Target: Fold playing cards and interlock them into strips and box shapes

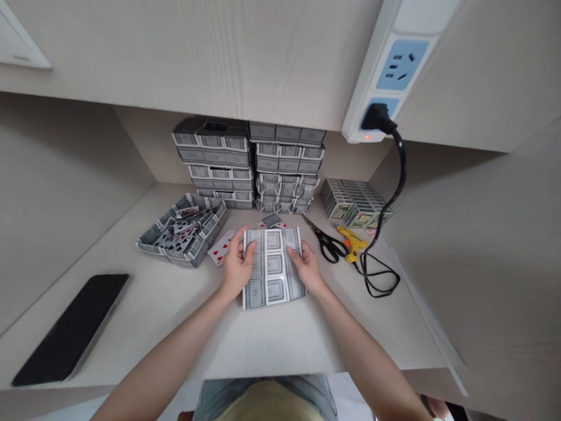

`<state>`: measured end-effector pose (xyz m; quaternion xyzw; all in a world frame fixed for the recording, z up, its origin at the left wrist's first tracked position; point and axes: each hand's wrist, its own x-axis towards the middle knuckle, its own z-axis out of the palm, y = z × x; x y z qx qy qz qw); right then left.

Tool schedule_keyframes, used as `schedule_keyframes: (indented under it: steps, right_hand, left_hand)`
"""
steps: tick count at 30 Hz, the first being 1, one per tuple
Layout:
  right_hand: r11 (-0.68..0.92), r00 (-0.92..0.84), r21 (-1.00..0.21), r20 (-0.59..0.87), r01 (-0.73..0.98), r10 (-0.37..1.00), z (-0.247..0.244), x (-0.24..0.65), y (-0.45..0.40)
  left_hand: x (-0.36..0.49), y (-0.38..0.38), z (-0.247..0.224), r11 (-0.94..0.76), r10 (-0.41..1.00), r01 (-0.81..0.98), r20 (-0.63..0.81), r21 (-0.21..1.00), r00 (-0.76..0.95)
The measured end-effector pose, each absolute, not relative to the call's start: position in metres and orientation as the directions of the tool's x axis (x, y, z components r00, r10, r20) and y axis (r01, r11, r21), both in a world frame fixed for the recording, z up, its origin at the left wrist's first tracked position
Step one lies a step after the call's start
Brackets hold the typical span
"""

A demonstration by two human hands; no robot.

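Between my two hands is a squarish panel made of playing cards, grey patterned backs facing up, with a raised-looking middle strip of white-bordered cards. My left hand grips its left edge, thumb on top and fingers round the side. On the opposite edge, my right hand grips it the same way. Just beyond the panel lie a few loose cards. Red heart cards lie on the desk by my left hand. Black-handled scissors and a yellow glue gun rest to the right of my right hand.
Stacked card-made boxes stand at the back, with another stack beside them. A card-made tray holding loose cards sits left. Packs of cards are back right. A black phone lies front left. A power strip hangs above.
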<state>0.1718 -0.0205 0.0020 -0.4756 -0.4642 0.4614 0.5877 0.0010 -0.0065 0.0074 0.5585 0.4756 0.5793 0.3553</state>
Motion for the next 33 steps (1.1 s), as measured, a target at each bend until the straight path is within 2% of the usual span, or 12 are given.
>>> schedule_keyframes:
  steps: [5,13,19,25,29,33]
  right_hand:
    - [0.105,0.117,-0.989,0.093,-0.103,0.989,0.001,0.173,-0.019]
    - [0.048,-0.099,-0.981,0.067,-0.189,0.993,0.017,0.174,-0.026]
    - [0.049,-0.044,-0.979,0.059,-0.200,0.997,0.011,0.168,-0.026]
    - [0.127,0.043,-0.976,0.121,-0.179,0.992,0.015,0.170,-0.026]
    - [0.221,0.157,-0.965,0.199,-0.138,0.967,0.019,0.173,-0.025]
    - [0.249,0.201,-0.963,0.225,-0.105,0.953,0.018,0.172,-0.026]
  left_hand:
    - [0.001,-0.007,0.008,-0.298,0.938,0.154,0.319,0.942,-0.135]
    - [-0.004,-0.006,0.017,-0.333,0.913,0.202,0.369,0.921,-0.174]
    - [-0.003,-0.009,0.021,-0.323,0.920,0.152,0.348,0.934,-0.179]
    - [-0.005,-0.005,0.026,-0.212,0.975,-0.029,0.210,0.977,-0.070]
    - [-0.005,-0.004,0.024,-0.138,0.974,0.083,0.119,0.987,0.194]
    - [-0.001,-0.008,0.018,-0.196,0.972,0.182,0.166,0.963,0.167]
